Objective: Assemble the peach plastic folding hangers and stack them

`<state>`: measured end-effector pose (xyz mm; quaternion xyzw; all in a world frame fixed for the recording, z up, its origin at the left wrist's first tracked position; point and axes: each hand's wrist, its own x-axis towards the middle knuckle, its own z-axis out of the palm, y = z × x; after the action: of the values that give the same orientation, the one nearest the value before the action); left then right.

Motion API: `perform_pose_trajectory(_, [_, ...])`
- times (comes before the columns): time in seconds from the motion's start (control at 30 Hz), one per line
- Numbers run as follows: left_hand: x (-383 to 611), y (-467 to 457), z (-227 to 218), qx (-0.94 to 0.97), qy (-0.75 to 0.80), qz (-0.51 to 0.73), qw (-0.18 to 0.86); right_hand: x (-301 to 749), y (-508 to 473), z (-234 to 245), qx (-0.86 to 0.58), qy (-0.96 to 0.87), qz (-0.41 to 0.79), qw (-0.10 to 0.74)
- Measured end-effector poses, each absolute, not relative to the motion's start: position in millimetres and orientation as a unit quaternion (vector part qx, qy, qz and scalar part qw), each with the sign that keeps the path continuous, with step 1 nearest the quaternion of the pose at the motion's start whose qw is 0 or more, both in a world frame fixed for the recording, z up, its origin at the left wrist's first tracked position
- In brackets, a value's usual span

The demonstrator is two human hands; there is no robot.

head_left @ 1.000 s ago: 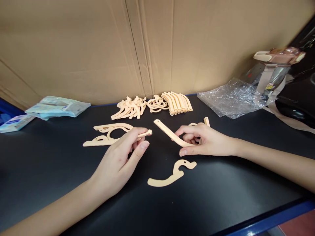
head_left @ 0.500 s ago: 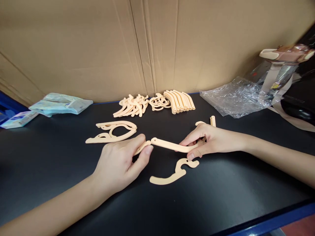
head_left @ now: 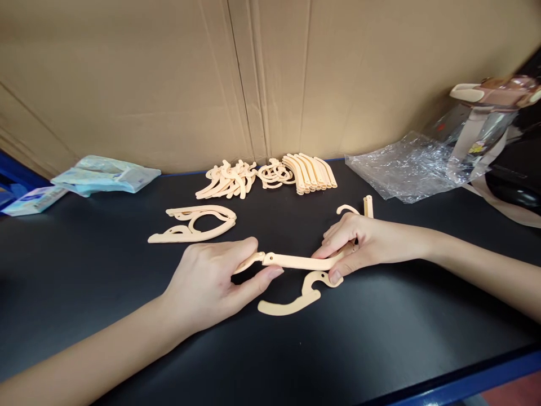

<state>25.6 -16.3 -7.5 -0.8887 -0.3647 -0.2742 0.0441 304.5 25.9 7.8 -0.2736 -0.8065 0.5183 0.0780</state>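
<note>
Between thumb and fingers, my left hand (head_left: 215, 282) grips a cream curved hanger piece (head_left: 250, 261), most of it hidden in the palm. Its tip meets the holed end of a long hanger arm (head_left: 296, 261); whether the two are joined I cannot tell. My right hand (head_left: 357, 245) pinches the arm's bent far end. Just below lies a loose curved hanger piece (head_left: 287, 306) with a hooked, holed end, close to my right thumb. Behind the right hand, a hook (head_left: 347, 208) and an upright arm end (head_left: 368, 206) show in part.
A folded hanger (head_left: 194, 223) lies left of centre. At the back sit piles of curved pieces (head_left: 228, 179), hooks (head_left: 275, 172) and stacked arms (head_left: 310, 173). A blue tissue packet (head_left: 105, 175) is at left; clear plastic (head_left: 401, 166) and a strapped bottle (head_left: 486, 124) are at right.
The arm's holed end has come down onto the tip of the piece in my left hand, and the arm lies more level. My left thumb has stretched out beneath it.
</note>
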Motion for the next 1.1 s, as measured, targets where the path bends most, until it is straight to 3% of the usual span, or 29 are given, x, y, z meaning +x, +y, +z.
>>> perform_pose_trajectory(0.5, [17.5, -6.4, -3.4, -0.939, -0.248, -0.199, 0.132, 304.7, 26.1, 9.3, -0.26, -0.805, 0.531, 0.053])
perform_pose_trajectory(1.1, [18.9, -8.2, -2.5, -0.954, -0.204, -0.198, 0.092, 303.1, 26.5, 11.8, -0.245, -0.81, 0.531, 0.04])
